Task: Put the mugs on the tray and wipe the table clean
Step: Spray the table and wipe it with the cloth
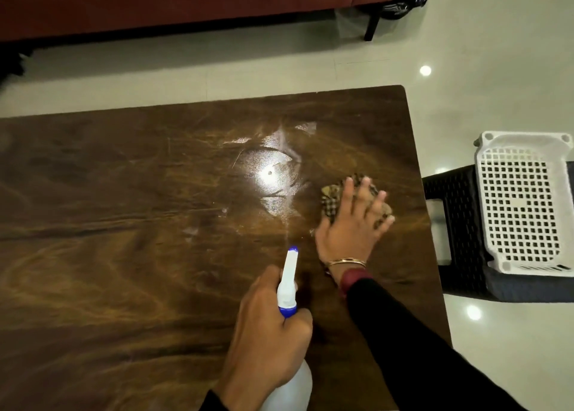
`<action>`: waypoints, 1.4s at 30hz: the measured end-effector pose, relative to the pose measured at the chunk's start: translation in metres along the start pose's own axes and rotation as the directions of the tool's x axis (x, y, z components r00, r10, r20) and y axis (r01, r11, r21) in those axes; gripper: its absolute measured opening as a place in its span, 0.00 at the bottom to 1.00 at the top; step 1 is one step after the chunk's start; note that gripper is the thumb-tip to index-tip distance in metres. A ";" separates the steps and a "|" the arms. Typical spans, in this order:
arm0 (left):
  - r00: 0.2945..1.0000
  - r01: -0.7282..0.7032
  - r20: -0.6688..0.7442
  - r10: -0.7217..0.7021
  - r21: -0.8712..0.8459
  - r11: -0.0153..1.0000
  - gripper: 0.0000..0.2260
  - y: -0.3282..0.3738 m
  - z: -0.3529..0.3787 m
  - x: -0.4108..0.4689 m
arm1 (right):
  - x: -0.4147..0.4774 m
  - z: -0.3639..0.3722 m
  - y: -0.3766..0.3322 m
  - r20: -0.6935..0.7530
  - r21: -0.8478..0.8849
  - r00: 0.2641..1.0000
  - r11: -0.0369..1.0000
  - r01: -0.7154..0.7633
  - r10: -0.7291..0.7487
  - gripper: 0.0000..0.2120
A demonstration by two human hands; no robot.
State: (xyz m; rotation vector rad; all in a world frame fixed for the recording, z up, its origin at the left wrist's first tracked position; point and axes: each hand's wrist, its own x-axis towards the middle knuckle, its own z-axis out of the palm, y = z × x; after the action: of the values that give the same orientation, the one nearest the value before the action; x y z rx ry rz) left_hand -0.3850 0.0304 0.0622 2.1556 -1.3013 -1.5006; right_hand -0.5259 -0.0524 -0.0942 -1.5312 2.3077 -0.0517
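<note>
Under the right grip (pixel 351 233), fingers spread flat, the cloth (pixel 330 196) presses the counter (pixel 124 224), so wiping is in hand; next the left grip (pixel 267 333), clasping the spray bottle (pixel 287 289) alongside, likely mists fresh surface ahead.

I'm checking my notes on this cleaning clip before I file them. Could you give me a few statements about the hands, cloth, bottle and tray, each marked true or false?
1. The left hand grips the spray bottle. True.
2. The checked cloth lies untouched on the table. False: the right hand presses on it with its fingers spread.
3. The white tray sits on the table. False: it sits on the dark stool beside the table.
4. The spray bottle's nozzle points away from the person, over the table. True.
</note>
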 end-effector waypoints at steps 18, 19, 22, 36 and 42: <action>0.989 -0.081 -0.122 0.079 -0.012 0.997 0.11 0.040 0.003 0.065 | 0.092 -0.016 -0.017 0.006 -0.029 0.988 0.988 0.151 -0.151 0.44; 0.987 -0.100 -0.125 0.099 -0.007 0.995 0.10 0.041 0.002 0.069 | 0.097 -0.010 -0.036 0.002 -0.037 0.983 0.982 0.183 -0.183 0.45; 0.986 -0.135 -0.106 0.131 -0.028 0.990 0.10 0.049 -0.004 0.082 | 0.079 0.023 -0.076 0.025 -0.131 0.926 0.917 0.377 -0.377 0.42; 0.977 -0.200 -0.078 0.198 -0.009 0.980 0.09 0.088 -0.040 0.119 | 0.168 -0.028 -0.050 0.008 -0.013 0.991 0.991 0.132 -0.132 0.42; 0.975 -0.208 -0.086 0.206 -0.018 0.978 0.10 0.075 -0.050 0.116 | 0.123 0.017 -0.124 0.098 -0.180 0.895 0.876 0.447 -0.436 0.40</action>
State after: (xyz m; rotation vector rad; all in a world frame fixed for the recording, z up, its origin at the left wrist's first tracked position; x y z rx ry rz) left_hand -0.3731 -0.1158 0.0545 1.9735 -1.4192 -1.3246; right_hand -0.4527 -0.2105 -0.1163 -2.1101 1.9203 0.1048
